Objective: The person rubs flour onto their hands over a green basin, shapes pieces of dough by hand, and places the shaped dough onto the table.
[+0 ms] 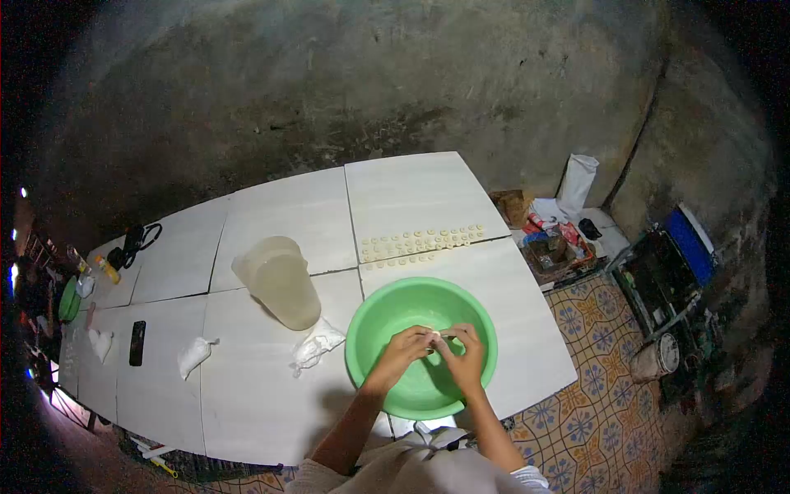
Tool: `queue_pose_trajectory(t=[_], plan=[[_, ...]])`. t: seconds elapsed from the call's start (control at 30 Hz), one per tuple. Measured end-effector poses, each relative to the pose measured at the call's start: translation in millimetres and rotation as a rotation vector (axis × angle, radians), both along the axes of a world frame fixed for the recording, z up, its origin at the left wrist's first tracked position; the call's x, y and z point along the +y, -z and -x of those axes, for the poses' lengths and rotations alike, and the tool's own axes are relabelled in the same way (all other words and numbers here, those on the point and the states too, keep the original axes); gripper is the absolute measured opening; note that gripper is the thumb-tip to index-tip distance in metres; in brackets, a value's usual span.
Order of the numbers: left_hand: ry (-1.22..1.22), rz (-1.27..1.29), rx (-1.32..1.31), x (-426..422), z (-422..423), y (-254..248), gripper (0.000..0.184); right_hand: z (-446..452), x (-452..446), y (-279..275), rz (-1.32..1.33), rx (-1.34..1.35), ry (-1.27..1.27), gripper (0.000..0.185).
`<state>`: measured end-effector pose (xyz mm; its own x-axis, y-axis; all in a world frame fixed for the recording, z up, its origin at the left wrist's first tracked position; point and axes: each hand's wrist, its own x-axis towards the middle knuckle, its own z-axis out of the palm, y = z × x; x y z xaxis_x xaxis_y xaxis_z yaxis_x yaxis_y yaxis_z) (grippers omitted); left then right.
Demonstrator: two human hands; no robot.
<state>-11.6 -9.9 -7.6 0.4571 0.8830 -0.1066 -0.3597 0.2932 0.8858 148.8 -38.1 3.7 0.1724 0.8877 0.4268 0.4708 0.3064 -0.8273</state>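
Over the green basin (pixel 370 317), my left hand (pixel 405 351) and my right hand (pixel 463 356) meet at their fingertips. Both are closed in a pinch around a small pale piece (pixel 435 333) that looks like dough; fingers cover much of it. The basin's inside shows green with no large contents visible. Just behind the basin, several small pale rings (pixel 406 246) lie in rows on the white table (pixel 411 189).
Left of the basin are a pitcher of cloudy liquid (pixel 284 288), a tied plastic bag of white powder (pixel 317 346), another white bag (pixel 195 356) and a phone (pixel 137 343). Beyond the table's right edge are a cluttered low surface (pixel 559 247) and a bucket (pixel 656 359).
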Motion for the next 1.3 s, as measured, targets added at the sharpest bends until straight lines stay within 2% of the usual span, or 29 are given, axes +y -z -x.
queue_pose_trajectory(t=[0.2,0.53,0.9,1.07,1.17,1.3], plan=[[-0.056,-0.087,0.034,0.5,-2.9,3.1,0.022,-1.3,-0.4,-1.8,-0.028,0.082,-0.019,0.017],[-0.165,-0.179,0.018,-0.9,-4.9,-3.0,0.016,2.7,-3.7,-6.3,-0.001,-0.033,0.035,0.015],[-0.21,-0.182,0.097,3.9,-6.1,9.2,0.021,-0.3,-2.6,-1.1,0.041,0.003,0.025,0.014],[-0.219,-0.163,0.171,1.9,-5.5,-1.8,0.022,-3.0,0.8,9.2,-0.011,0.028,0.114,0.014],[-0.233,-0.215,0.105,3.5,-6.4,5.9,0.021,-1.9,0.9,4.5,-0.054,-0.045,0.074,0.014],[-0.23,-0.21,0.116,2.0,-6.3,3.4,0.023,-0.4,-0.9,1.4,0.008,-0.009,0.046,0.017]])
